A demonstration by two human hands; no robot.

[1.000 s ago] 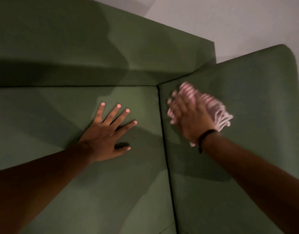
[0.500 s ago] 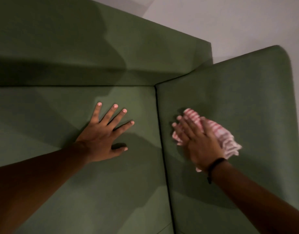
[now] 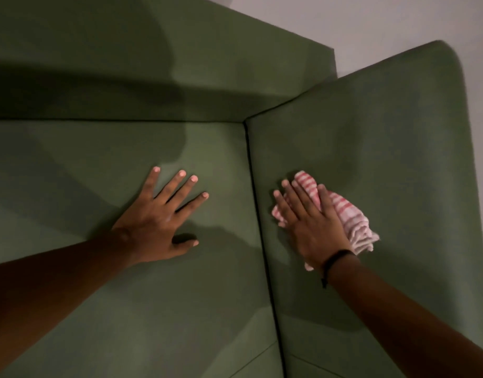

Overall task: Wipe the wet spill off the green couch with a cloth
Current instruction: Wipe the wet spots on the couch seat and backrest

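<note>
The green couch fills most of the view, its seat on the left and its inner armrest face on the right. My right hand presses a bunched pink-and-white striped cloth flat against the armrest face, just right of the dark seam. A black band circles that wrist. My left hand lies flat on the seat with its fingers spread and nothing in it. I cannot make out any wet patch on the fabric in this dim light.
The couch's backrest rises at the top left. A pale wall shows behind the couch at the top right. Shadows of my arms fall across the seat.
My right hand has slid the cloth down the armrest face toward me. My left hand has stayed flat on the seat.
</note>
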